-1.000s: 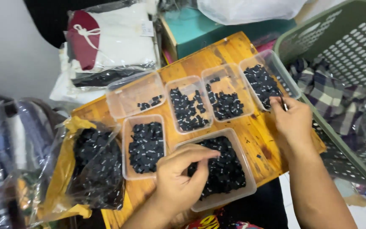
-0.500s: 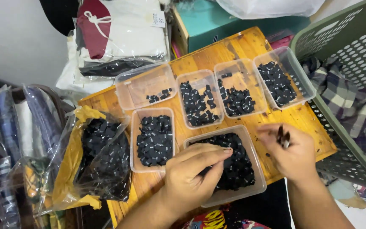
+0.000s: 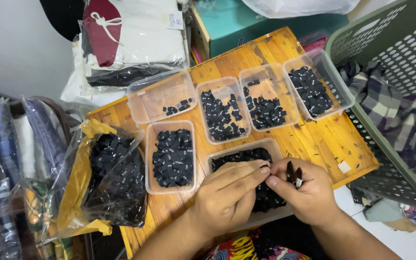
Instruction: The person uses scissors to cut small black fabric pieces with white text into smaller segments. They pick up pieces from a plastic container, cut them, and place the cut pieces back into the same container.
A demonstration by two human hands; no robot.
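Both hands meet over the nearest clear plastic tub, which is full of small black fabric labels. My left hand lies palm down on that pile, its fingertips touching my right hand. My right hand pinches a few black labels upright between thumb and fingers. Several more clear tubs of the same labels sit on the wooden board: one beside the near tub, and a back row.
A clear and yellow plastic bag of black labels lies at the board's left end. A grey-green perforated laundry basket with checked cloth stands at the right. Bagged folded clothes and a teal box sit behind the board.
My right hand came back from the far right tub to the near tub and now meets my left hand there. The view shifted slightly.
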